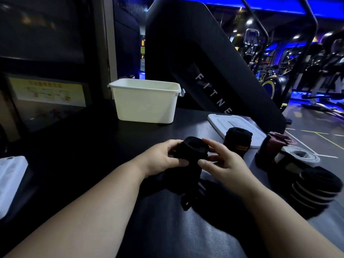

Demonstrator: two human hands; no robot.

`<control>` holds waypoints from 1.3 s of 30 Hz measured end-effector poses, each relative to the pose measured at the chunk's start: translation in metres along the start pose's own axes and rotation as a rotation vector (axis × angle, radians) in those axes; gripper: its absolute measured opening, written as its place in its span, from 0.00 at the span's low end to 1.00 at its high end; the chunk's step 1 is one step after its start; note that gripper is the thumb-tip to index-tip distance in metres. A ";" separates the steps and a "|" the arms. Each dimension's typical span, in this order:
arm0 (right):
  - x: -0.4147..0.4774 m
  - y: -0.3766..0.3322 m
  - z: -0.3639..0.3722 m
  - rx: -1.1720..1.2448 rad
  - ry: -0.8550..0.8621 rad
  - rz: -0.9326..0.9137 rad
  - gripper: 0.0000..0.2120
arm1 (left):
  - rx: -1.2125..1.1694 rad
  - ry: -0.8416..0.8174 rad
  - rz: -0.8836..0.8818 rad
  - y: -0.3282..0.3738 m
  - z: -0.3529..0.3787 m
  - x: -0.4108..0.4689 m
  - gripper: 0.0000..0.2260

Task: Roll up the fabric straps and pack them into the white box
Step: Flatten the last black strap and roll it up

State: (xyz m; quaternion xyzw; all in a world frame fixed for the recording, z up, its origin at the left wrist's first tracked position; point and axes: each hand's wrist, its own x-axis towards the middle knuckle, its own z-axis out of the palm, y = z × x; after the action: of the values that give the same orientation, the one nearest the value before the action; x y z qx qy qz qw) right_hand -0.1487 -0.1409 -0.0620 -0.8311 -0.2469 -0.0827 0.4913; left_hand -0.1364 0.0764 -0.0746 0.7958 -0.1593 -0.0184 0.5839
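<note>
While clasped in both grips, half-rolled black fabric strap (191,148) above tabletop (93,146).
Curled round it, left grip (162,159) and right grip (223,162); white box (145,107) behind, open-topped; "FITNE" lettered on black machine (186,53).

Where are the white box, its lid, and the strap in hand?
white box (145,107), head view, front wall.
white lid (222,125), head view, bare left part.
black strap (192,147), head view, rolled top end.

a dark table (93,138) bears the white box (145,107) at the back, a white lid (223,121) right of it, and a striped black roll (316,189) near the right edge.
</note>
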 end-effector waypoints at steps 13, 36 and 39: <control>0.002 -0.004 0.006 -0.044 0.060 0.109 0.28 | 0.176 0.110 -0.003 0.005 -0.010 -0.002 0.18; 0.004 0.001 0.008 0.042 0.098 -0.044 0.06 | -0.125 0.264 -0.059 0.011 0.020 0.000 0.15; 0.007 0.007 0.008 0.021 0.180 -0.008 0.10 | -0.172 0.297 -0.030 0.012 0.021 0.000 0.21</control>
State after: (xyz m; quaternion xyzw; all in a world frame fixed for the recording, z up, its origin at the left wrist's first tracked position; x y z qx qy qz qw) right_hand -0.1395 -0.1342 -0.0691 -0.8141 -0.2060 -0.1563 0.5200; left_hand -0.1442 0.0537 -0.0696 0.7390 -0.0574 0.0769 0.6668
